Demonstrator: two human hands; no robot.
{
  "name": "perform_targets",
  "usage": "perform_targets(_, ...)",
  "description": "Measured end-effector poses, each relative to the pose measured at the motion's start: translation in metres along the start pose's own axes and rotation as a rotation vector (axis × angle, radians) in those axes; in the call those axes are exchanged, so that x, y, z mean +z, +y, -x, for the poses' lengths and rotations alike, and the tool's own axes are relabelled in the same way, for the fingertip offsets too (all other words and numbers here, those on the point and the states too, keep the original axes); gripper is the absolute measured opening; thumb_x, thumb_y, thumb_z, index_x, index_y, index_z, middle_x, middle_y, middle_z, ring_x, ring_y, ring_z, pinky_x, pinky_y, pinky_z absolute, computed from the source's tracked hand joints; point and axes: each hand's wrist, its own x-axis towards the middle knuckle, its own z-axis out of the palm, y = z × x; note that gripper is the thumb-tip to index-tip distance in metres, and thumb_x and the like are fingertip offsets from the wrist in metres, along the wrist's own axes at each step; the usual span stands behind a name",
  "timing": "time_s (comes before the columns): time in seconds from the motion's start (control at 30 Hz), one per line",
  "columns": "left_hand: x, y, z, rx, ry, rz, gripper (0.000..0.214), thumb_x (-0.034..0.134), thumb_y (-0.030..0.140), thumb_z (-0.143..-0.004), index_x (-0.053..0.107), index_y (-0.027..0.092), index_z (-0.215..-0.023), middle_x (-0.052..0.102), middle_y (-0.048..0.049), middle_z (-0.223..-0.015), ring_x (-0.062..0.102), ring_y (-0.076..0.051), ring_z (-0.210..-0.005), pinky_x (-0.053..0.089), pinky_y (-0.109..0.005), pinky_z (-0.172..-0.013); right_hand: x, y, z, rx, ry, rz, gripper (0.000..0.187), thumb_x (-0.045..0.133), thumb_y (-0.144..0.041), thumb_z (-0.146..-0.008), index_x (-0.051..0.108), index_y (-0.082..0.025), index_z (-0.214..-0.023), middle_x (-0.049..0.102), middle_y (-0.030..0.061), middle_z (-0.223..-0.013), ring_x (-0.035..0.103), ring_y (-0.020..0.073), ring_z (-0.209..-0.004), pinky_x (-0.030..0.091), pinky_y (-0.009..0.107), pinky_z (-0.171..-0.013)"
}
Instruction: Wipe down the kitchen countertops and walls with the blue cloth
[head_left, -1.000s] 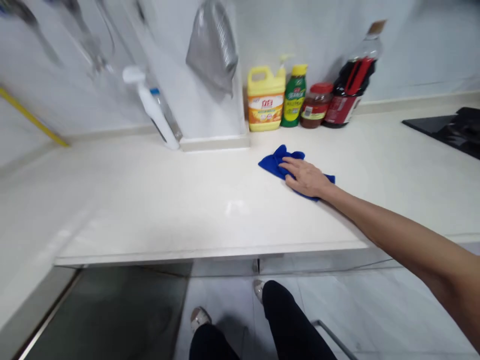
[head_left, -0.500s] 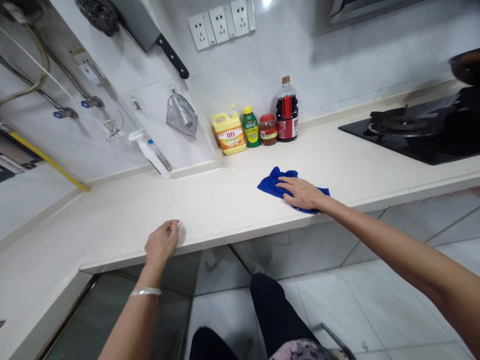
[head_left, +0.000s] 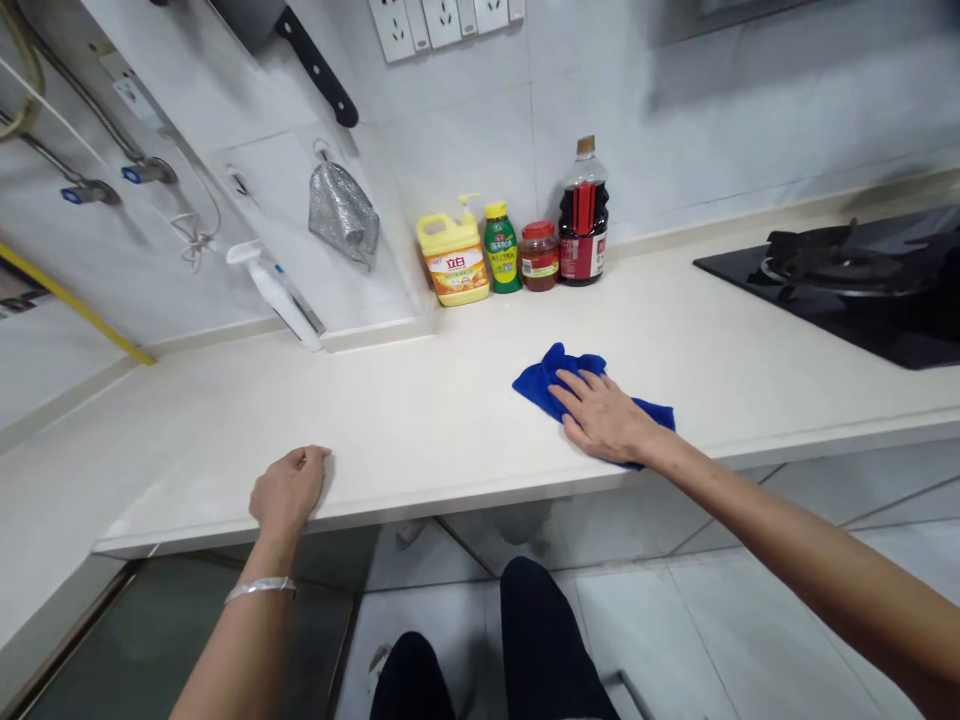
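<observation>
A blue cloth [head_left: 548,378] lies crumpled on the cream countertop [head_left: 420,420], near its front edge. My right hand [head_left: 606,417] rests flat on the cloth with its fingers stretched out, pressing it down. My left hand [head_left: 289,490] sits on the counter's front edge to the left, fingers curled loosely, with nothing visible in it. A silver bracelet is on my left wrist.
A yellow detergent bottle [head_left: 453,258], a green bottle [head_left: 502,246], a red-lidded jar [head_left: 539,257] and a dark sauce bottle [head_left: 583,214] stand against the tiled wall. A black gas hob [head_left: 847,285] is at the right. A white spray bottle [head_left: 274,294] leans at the left; a knife hangs above.
My left hand came into view and settled on the counter's front edge. My right hand and the blue cloth slid slightly toward me. The camera view pulled back and shifted.
</observation>
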Motion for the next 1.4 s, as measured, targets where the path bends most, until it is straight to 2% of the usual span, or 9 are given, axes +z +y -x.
perform_targets(0.2,0.002,-0.002,-0.003,-0.033,-0.025,-0.010,0.052,0.033,0.048,-0.092,0.075,0.027,-0.114,0.073,-0.0092,-0.103,0.061,-0.036,-0.097,0.044,-0.041,-0.078,-0.005,-0.011,-0.015,-0.091,-0.059,-0.067,0.062,0.041,-0.040,-0.096,0.050,-0.016,-0.154,0.040,0.0138,-0.164,0.040,0.0459,-0.146,0.034,0.065,-0.119)
perform_targets(0.37,0.004,-0.005,-0.007,-0.049,-0.046,-0.041,0.055,0.028,0.050,-0.094,0.071,0.031,-0.120,0.071,-0.0063,-0.104,0.058,-0.031,-0.096,0.041,-0.038,-0.077,-0.004,-0.011,-0.025,-0.122,-0.046,-0.138,0.060,0.043,-0.039,-0.096,0.052,-0.019,-0.152,0.041,0.0125,-0.164,0.039,0.0433,-0.146,0.033,0.064,-0.119)
perform_targets(0.47,0.006,-0.003,-0.007,-0.058,-0.043,-0.072,0.058,0.024,0.055,-0.094,0.070,0.032,-0.121,0.069,-0.0088,-0.107,0.058,-0.032,-0.097,0.041,-0.038,-0.078,-0.003,-0.007,-0.027,-0.132,-0.038,-0.178,0.058,0.046,-0.037,-0.095,0.054,-0.022,-0.150,0.042,0.0094,-0.164,0.039,0.0400,-0.147,0.033,0.061,-0.119)
perform_targets(0.63,0.006,0.000,-0.005,-0.029,-0.059,-0.110,0.061,0.024,0.058,-0.091,0.070,0.031,-0.119,0.069,-0.0129,-0.100,0.061,-0.037,-0.097,0.044,-0.042,-0.079,-0.003,-0.002,-0.028,-0.127,-0.029,-0.230,0.055,0.047,-0.036,-0.094,0.057,-0.023,-0.147,0.043,0.0065,-0.163,0.039,0.0352,-0.149,0.033,0.057,-0.122)
perform_targets(0.83,0.006,-0.001,0.003,0.063,-0.068,-0.065,0.061,0.023,0.060,-0.091,0.070,0.030,-0.116,0.070,-0.0183,-0.105,0.064,-0.040,-0.103,0.046,-0.047,-0.086,-0.002,-0.012,-0.024,-0.099,0.009,-0.129,0.055,0.044,-0.034,-0.096,0.057,-0.022,-0.148,0.046,0.0088,-0.161,0.043,0.0347,-0.147,0.036,0.057,-0.120)
perform_targets(0.97,0.007,-0.006,0.006,0.106,-0.099,-0.003,0.059,0.024,0.062,-0.089,0.070,0.031,-0.110,0.070,-0.0184,-0.108,0.063,-0.043,-0.107,0.045,-0.049,-0.089,-0.004,-0.047,-0.019,-0.035,-0.030,-0.032,0.059,0.044,-0.032,-0.095,0.054,-0.015,-0.150,0.041,0.0154,-0.163,0.041,0.0398,-0.146,0.036,0.061,-0.118)
perform_targets(1.13,0.010,-0.011,0.008,0.177,-0.148,0.048,0.058,0.021,0.062,-0.089,0.066,0.033,-0.109,0.068,-0.0168,-0.111,0.061,-0.044,-0.109,0.043,-0.050,-0.089,-0.005,-0.124,-0.029,-0.132,-0.101,-0.088,0.061,0.044,-0.035,-0.097,0.047,-0.018,-0.155,0.036,0.0123,-0.167,0.034,0.0404,-0.149,0.031,0.064,-0.121)
perform_targets(1.3,0.010,-0.012,0.009,0.247,-0.198,0.007,0.059,0.016,0.063,-0.090,0.062,0.035,-0.114,0.069,-0.0126,-0.119,0.061,-0.043,-0.111,0.042,-0.049,-0.089,0.003,-0.206,-0.079,-0.292,-0.156,-0.215,0.060,0.045,-0.039,-0.097,0.046,-0.023,-0.155,0.035,0.0045,-0.168,0.032,0.0405,-0.150,0.027,0.067,-0.122)
perform_targets(1.4,0.013,-0.014,0.000,0.249,-0.228,-0.043,0.063,0.013,0.065,-0.089,0.058,0.034,-0.119,0.070,-0.0120,-0.118,0.062,-0.041,-0.110,0.043,-0.048,-0.088,0.015,-0.236,-0.122,-0.409,-0.193,-0.260,0.058,0.044,-0.042,-0.098,0.046,-0.029,-0.154,0.034,-0.0021,-0.169,0.032,0.0362,-0.151,0.025,0.065,-0.124)
